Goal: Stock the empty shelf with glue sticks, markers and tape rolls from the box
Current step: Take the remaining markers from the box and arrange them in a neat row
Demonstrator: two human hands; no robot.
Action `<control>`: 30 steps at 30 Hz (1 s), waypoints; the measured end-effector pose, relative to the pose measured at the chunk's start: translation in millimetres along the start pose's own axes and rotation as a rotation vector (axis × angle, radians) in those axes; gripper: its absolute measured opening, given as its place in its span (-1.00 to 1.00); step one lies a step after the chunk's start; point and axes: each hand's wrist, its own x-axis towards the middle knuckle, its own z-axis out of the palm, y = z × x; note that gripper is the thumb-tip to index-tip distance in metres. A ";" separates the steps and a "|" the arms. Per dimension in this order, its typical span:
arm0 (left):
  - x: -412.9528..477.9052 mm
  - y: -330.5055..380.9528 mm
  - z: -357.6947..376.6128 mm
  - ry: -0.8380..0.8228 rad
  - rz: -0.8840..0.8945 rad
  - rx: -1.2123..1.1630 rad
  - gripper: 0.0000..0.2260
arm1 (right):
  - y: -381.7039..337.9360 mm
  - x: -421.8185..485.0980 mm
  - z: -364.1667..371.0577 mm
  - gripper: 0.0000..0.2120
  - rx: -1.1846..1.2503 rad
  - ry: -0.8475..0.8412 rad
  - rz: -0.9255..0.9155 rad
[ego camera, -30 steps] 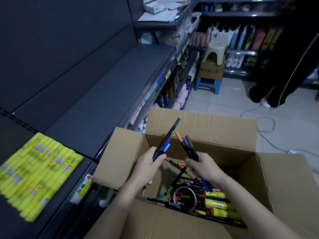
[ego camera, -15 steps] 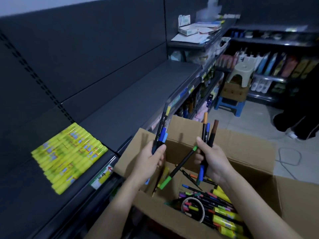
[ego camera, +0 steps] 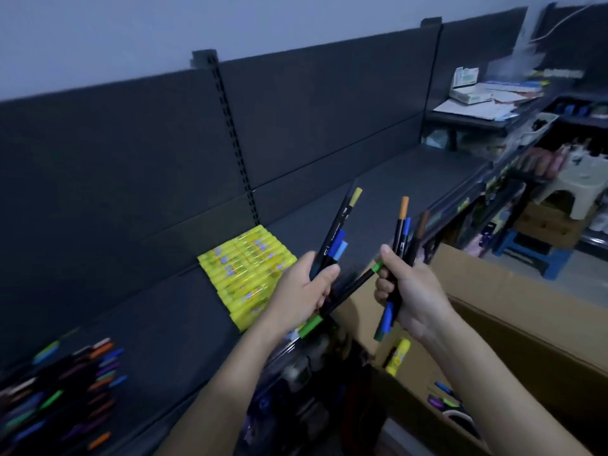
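Note:
My left hand (ego camera: 301, 296) grips a few black markers (ego camera: 335, 240) with blue and yellow caps, pointing up. My right hand (ego camera: 411, 296) grips several black markers (ego camera: 403, 238) with orange, blue and brown caps, plus a green-tipped one slanting down left. Both hands hover above the front edge of the dark shelf (ego camera: 171, 327). Yellow glue sticks (ego camera: 246, 274) lie in rows on the shelf behind my left hand. A pile of markers (ego camera: 62, 386) lies at the shelf's left end. The cardboard box (ego camera: 513, 311) stands below right, holding a glue stick (ego camera: 398, 355) and more markers.
The shelf stretches bare to the right (ego camera: 411, 182) toward a higher shelf with papers and boxes (ego camera: 477, 97). Lower shelves under the front edge hold goods. A beige stool (ego camera: 579, 182) on a carton and a blue stool (ego camera: 533, 255) stand on the floor at right.
Both hands lifted the markers up out of the box and swung left toward the shelf. My view turned left, bringing the marker pile on the shelf into sight.

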 end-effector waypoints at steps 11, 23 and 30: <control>-107.0 -92.9 -156.9 0.223 -0.203 0.135 -0.85 | 102.3 -19.1 129.5 -0.79 -0.095 -0.052 0.110; -213.1 -195.4 -295.3 0.227 -0.423 0.510 -0.81 | 192.4 -56.2 227.4 -0.80 -0.135 -0.147 0.202; -244.9 -220.7 -337.3 0.207 -0.502 0.749 -0.78 | 215.7 -62.7 256.0 -0.81 -0.188 -0.160 0.258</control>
